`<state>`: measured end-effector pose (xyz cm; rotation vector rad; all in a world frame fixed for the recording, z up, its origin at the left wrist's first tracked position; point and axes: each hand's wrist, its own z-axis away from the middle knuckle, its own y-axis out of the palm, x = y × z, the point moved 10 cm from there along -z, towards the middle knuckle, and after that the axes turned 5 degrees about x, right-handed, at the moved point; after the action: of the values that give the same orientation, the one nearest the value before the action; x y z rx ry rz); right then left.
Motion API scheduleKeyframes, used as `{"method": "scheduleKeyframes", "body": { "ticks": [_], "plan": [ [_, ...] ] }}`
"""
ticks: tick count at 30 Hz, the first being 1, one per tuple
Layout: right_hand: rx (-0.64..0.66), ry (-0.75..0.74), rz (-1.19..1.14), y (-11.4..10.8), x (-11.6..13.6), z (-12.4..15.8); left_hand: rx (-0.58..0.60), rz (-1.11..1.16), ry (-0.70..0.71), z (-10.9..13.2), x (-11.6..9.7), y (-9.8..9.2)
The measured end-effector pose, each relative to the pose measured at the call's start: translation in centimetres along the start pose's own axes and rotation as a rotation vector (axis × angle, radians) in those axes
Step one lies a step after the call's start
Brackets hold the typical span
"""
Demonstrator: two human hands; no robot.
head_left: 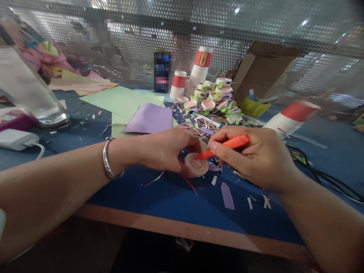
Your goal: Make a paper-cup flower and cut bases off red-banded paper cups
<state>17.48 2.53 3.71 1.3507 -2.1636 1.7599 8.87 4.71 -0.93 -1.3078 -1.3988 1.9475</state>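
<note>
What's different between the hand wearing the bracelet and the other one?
The left hand pinches a round white disc by its edge, whereas the right hand grips an orange marker like a pen. A silver bracelet circles the wrist by the left hand; none shows by the right hand. Both are bare and busy at the same disc, the marker's tip at its face.

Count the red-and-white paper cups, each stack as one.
3: a tall stack at the back, a shorter one left of it, and a third behind the right hand, partly covered. More may be hidden.
</note>
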Motion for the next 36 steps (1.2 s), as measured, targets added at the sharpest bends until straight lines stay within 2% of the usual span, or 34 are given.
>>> {"method": "scheduleKeyframes", "body": {
  "ticks": [18, 36],
  "plan": [
    [0.044, 0.030, 0.001, 0.49, -0.54, -0.06, 0.019, 0.013, 0.003, 0.11, 0.05, 0.12],
    [0.036, 0.000, 0.032, -0.09, 0.42, -0.05, 0.017, 0.014, 0.013, 0.19, -0.17, 0.01]
  ]
}}
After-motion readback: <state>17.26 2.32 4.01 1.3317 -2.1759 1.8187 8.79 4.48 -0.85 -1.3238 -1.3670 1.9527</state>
